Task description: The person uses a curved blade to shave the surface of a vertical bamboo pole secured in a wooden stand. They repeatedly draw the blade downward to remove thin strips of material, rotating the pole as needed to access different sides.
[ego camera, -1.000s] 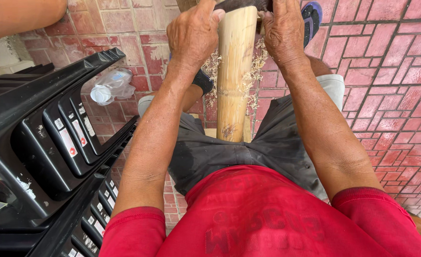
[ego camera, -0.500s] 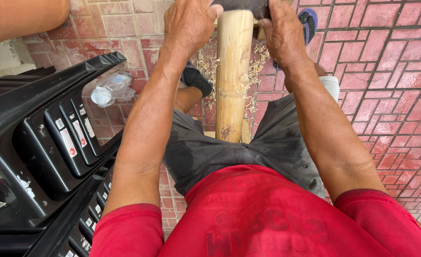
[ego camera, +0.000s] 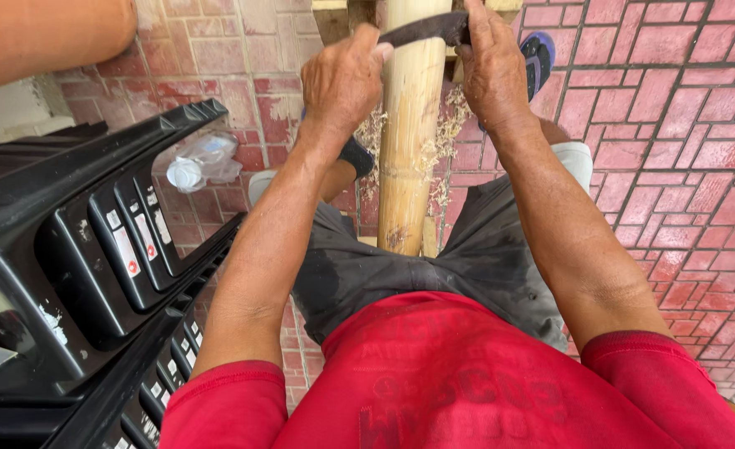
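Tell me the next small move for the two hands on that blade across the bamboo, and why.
Probably draw the dark blade toward the body along the bamboo pole. The left hand and right hand grip its two ends at the pole's far end, the pole runs back to the lap, and pale shavings lie beside it.

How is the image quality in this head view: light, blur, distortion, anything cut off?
Head view: soft, even daylight with no hard shadows or glare; left hand, right hand and bamboo pole are sharp; wide-angle stretch bends the black crates at the left edge; the pole's top is cropped by the frame.
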